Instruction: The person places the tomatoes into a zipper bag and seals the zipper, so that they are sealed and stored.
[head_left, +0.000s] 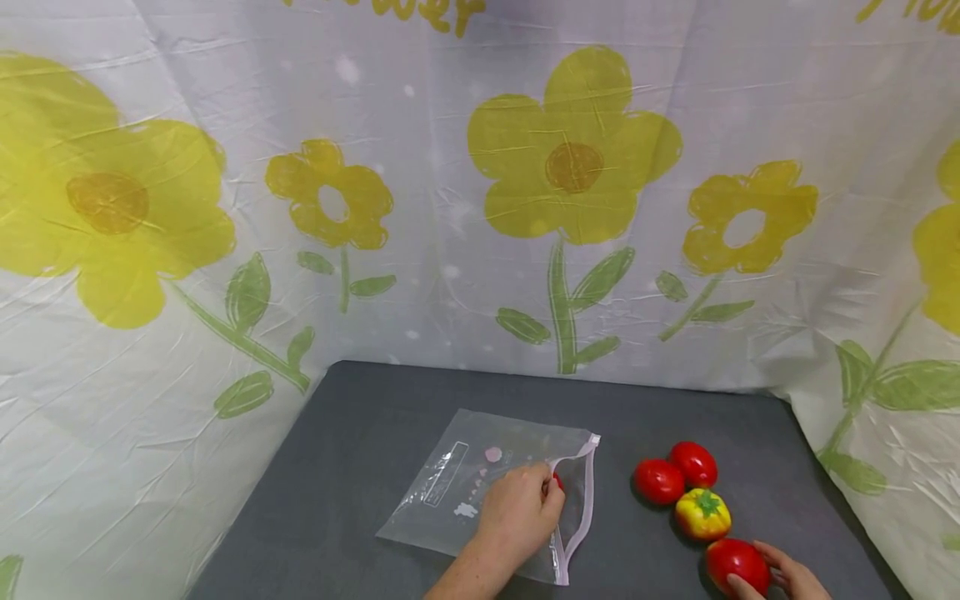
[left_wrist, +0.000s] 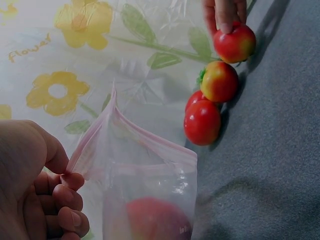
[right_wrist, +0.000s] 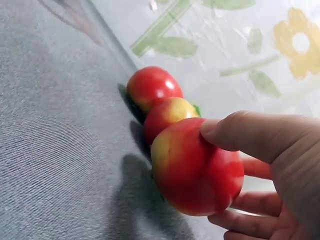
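A clear zip bag [head_left: 431, 500] with a pink zip edge lies to the left, its mouth facing right. My left hand [head_left: 517, 515] pinches the upper side of that edge and holds the mouth apart. Inside the bag a round red thing [left_wrist: 152, 220] shows through the plastic. At the front right, my right hand [head_left: 793, 573] grips a round red fruit [right_wrist: 197, 170] with a yellow patch, thumb on one side and fingers on the other. Just beyond it sits a yellow-and-red bell-pepper-shaped piece [head_left: 702, 517] with a green top.
Two smooth red fruits [head_left: 660, 482] stand side by side behind the pepper-shaped piece. Everything rests on a dark grey table [head_left: 330, 467]. A white sheet with yellow flowers [head_left: 420, 292] hangs along its back and sides.
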